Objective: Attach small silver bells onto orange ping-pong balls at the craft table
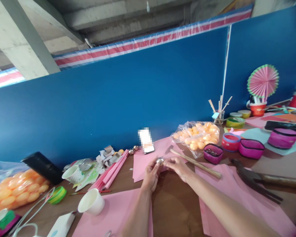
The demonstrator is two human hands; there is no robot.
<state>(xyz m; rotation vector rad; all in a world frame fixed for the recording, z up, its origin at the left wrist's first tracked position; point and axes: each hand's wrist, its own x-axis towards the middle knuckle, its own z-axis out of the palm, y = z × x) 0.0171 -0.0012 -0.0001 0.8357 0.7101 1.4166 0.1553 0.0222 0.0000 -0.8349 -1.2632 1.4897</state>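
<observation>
My left hand [151,176] pinches a small shiny metallic ball [160,160] between thumb and fingertips, above the table. Close beside it on the right is my right hand [179,168], its thumb and fingers closed together at the ball's edge; whatever they hold is too small to make out. A small hammer [196,163] with a wooden handle lies just beyond my right hand. Under and around the hands are pink paper sheets [140,169]. Two similar shiny balls [133,150] rest farther back, near a phone [146,141] propped upright.
Bags of orange balls [199,135] lie at the back right and far left. A claw hammer [256,179] and magenta containers [251,148] are on the right. A white paper cup [91,202] stands at front left. Behind the table rises a blue partition [113,98].
</observation>
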